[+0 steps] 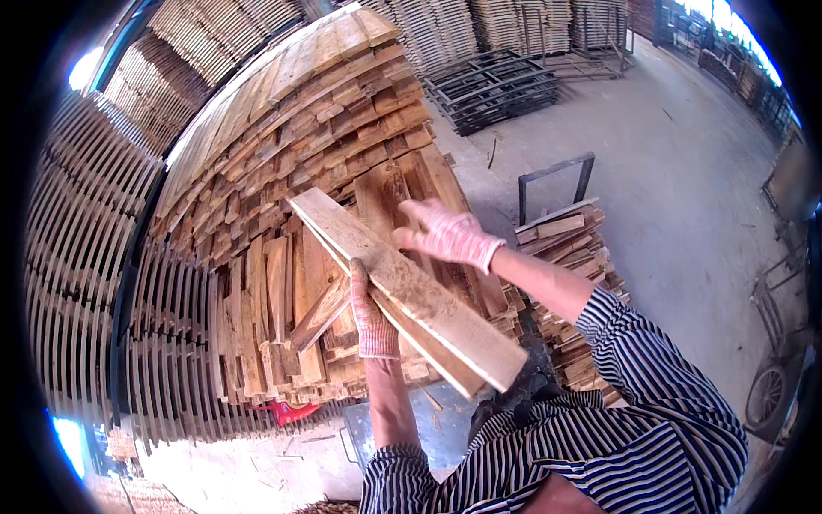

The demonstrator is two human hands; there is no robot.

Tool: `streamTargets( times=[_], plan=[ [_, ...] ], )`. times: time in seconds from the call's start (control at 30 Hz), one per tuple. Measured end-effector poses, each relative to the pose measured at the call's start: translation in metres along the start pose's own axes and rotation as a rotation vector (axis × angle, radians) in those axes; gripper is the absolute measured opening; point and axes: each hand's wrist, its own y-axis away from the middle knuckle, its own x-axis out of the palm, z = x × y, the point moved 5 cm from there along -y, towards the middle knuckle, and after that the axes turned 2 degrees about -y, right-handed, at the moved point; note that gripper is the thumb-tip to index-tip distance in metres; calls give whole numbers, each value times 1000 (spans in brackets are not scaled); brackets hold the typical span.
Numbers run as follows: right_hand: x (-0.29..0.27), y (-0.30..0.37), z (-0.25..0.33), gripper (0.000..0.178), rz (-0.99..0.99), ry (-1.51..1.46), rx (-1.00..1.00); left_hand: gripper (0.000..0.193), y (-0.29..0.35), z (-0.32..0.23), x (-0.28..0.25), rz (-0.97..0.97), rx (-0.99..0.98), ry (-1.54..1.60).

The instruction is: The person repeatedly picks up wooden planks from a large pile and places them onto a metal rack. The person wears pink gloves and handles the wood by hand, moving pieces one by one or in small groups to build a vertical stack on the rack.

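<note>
Two pale wooden boards [428, 300] lie one over the other at a slight angle, slanting from upper left to lower right in front of me. My left hand [372, 319], in a pinkish knitted glove, is closed on their left edge, near the middle of their length. To the right of the boards, my right hand [449, 233], gloved alike, has its fingers apart and holds nothing. It is slightly blurred. Beneath both hands sits a large stack of boards [291, 154], stepped high at the back and lower in front.
A smaller pile of wood pieces [569, 244] stands right of the stack, with a dark metal frame [556, 176] behind it. Racks of slats [86, 188] line the left. Dark metal frames [492, 86] lie on the far floor. At right is a spoked wheel [768, 392].
</note>
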Motion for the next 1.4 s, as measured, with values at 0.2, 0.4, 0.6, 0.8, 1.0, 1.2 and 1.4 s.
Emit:
streamTargets(
  times=[0.2, 0.4, 0.6, 0.8, 1.0, 1.2, 1.4],
  plan=[
    [16, 72, 18, 102, -99, -35, -15, 76, -19, 29, 29, -30, -46, -103],
    [-2, 77, -52, 94, -341, 61, 379, 70, -17, 26, -8, -2, -150, -259],
    [1, -5, -123, 62, -375, 157, 371, 74, -7, 6, 12, -116, -149, -372],
    [5, 8, -109, 66, -554, 343, 222, 62, 1, -33, 7, -188, -153, -626],
    [33, 38, -11, 79, -452, 1, 20, 62, 36, -44, 27, -196, 26, -367],
    [91, -16, -20, 84, -424, 610, 153, 64, 35, -21, 31, -238, 63, -252],
    [69, -17, -26, 85, -418, 204, 225, 63, 36, -36, -8, -165, -16, -320]
  ],
)
